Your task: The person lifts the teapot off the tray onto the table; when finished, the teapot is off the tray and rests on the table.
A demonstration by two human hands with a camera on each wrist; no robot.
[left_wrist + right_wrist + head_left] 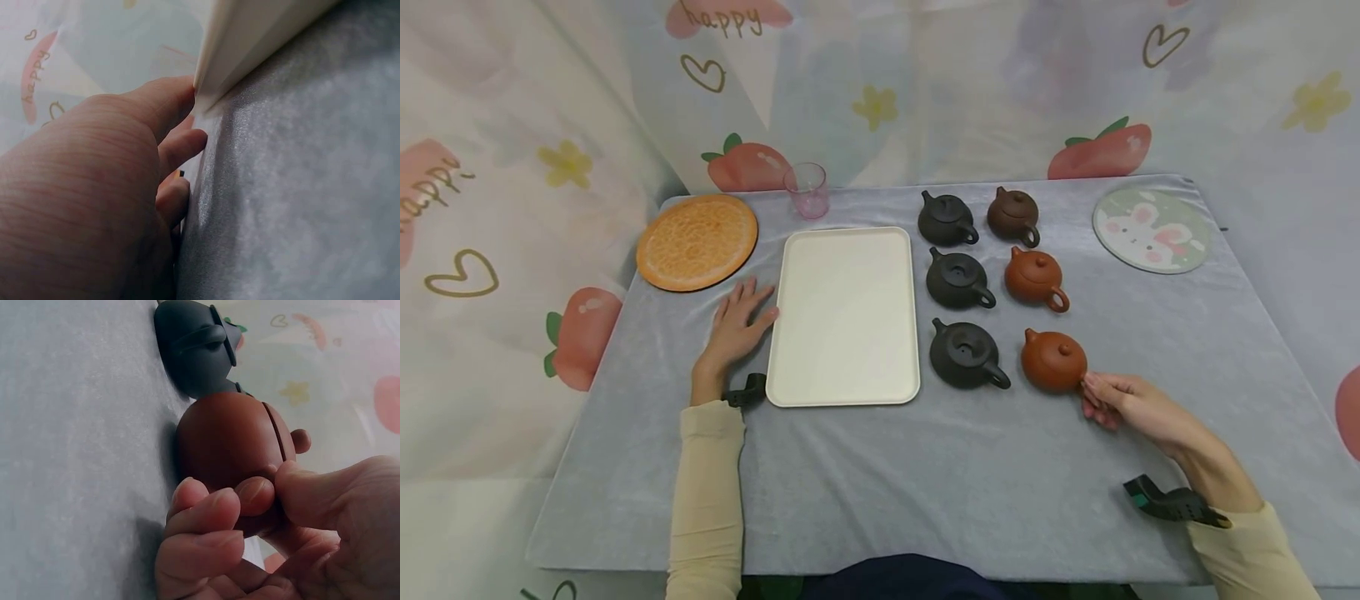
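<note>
At the front of the right column, an orange-brown clay teapot (1054,362) has its handle pinched between thumb and forefinger of my right hand (1131,406). The right wrist view shows its round body and knob, with the handle hidden behind the fingers. My left hand (735,327) lies on the cloth with fingers spread, thumb at the left edge of a cream rectangular tray (844,317). A black teapot (967,355) stands just left of the pinched one. Behind it is another orange-brown teapot (1033,277).
More black teapots, one in the middle row (957,278) and one at the back (946,220), stand beside a dark brown teapot (1012,213). A round orange mat (698,242) and pink glass (808,192) are back left; a rabbit-print round mat (1152,231) is back right.
</note>
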